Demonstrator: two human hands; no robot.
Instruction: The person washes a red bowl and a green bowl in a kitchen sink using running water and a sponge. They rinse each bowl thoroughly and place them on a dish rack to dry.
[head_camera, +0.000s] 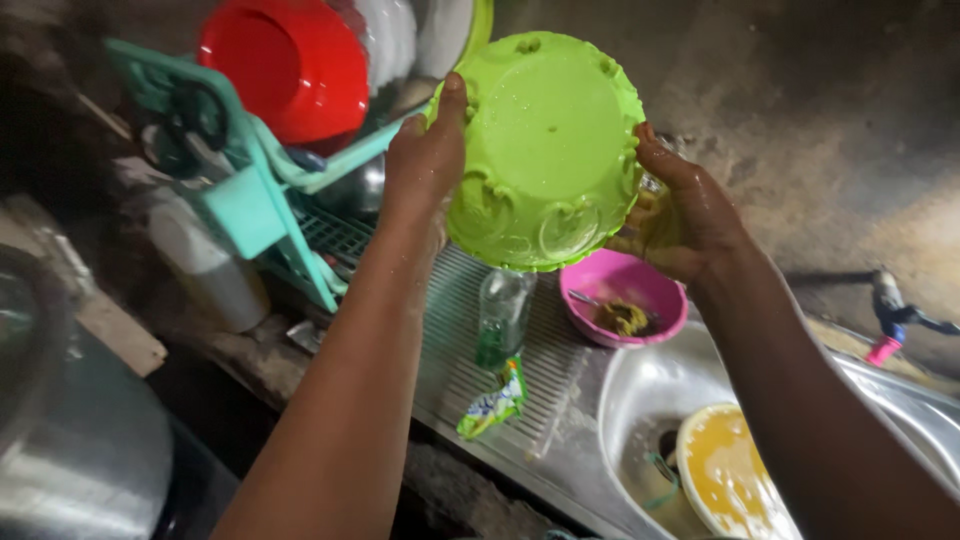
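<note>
A wet lime-green plastic bowl (545, 150) is held up on its side, its underside facing me, above the steel draining board (560, 390). My left hand (425, 160) grips its left rim, thumb up along the edge. My right hand (685, 215) clasps the right rim, with what looks like a yellowish sponge in the palm. Both hands are wet.
A teal dish rack (255, 195) at the left holds a red bowl (285, 65). Below the green bowl stand a clear bottle (503, 315), a green sachet (492, 405) and a pink bowl (625, 295) with scraps. The steel sink (640, 400) holds a yellow-stained dish (728, 475). A tap (890, 310) is at the right.
</note>
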